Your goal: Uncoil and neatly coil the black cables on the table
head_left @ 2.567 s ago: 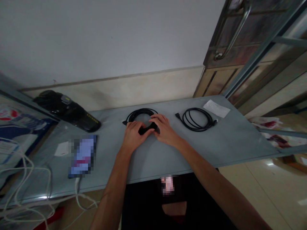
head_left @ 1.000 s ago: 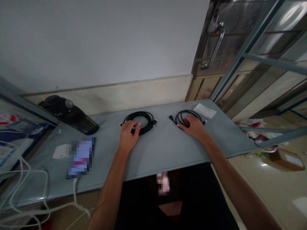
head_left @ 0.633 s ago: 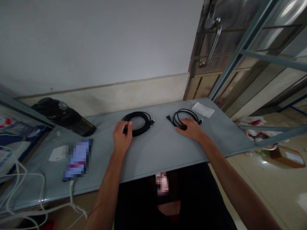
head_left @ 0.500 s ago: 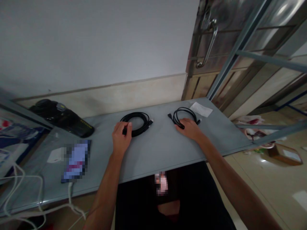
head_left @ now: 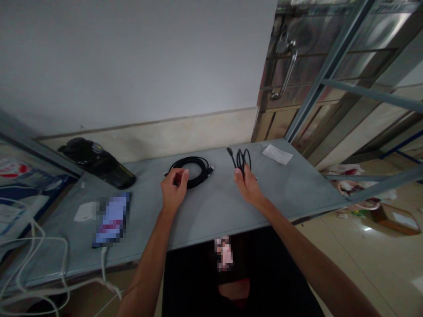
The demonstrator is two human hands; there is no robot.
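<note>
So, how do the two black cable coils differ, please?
The left coil lies flat on the table; the right coil stands on edge, held above it by the right hand. The left coil looks thicker and wider than the right coil. The left hand grips the left coil's near edge. Both are black, wound cables.

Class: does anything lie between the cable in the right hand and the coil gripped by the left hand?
Nothing visible: bare table separates the cable in the right hand from the coil gripped by the left hand.

Head camera looks forward and down, close over the table (head_left: 297, 193).
</note>
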